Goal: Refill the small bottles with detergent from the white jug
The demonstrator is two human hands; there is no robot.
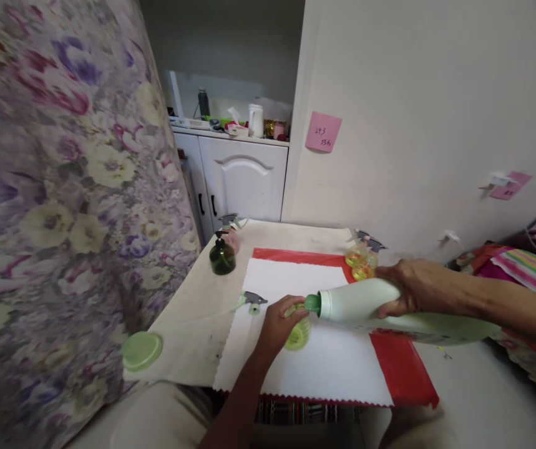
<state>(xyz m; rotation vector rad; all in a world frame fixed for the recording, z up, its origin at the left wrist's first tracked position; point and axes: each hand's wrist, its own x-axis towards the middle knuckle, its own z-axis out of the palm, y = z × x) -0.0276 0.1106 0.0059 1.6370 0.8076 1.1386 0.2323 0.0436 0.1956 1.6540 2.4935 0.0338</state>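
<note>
From my remote place I see the right hand [401, 290] bent around a large pale green bottle [356, 302], its thumb on the near side; the far fingers are partly hidden. This bottle lies almost level in the air, its green spout [313, 304] directed to the left, at the mouth of a small yellow-green bottle [298, 337]. I cannot tell whether the two touch, nor whether liquid is running.

The left hand [282, 321] is curled around the top of the small bottle, with thumb and fingers only slightly apart, holding it on a white sheet [333, 368]. Under the sheet is a red cloth [401, 368], on a pale table [186, 349].

On the sheet, just left of the left hand, rests a loose grey spray head [253, 299]. At the far left I find a dark green pump bottle [223, 257], and close behind it a pink spray bottle [233, 240]. At the far right two spray bottles [364, 272] hold yellow liquid. A round light green lid [141, 350] is at the near left corner.
</note>
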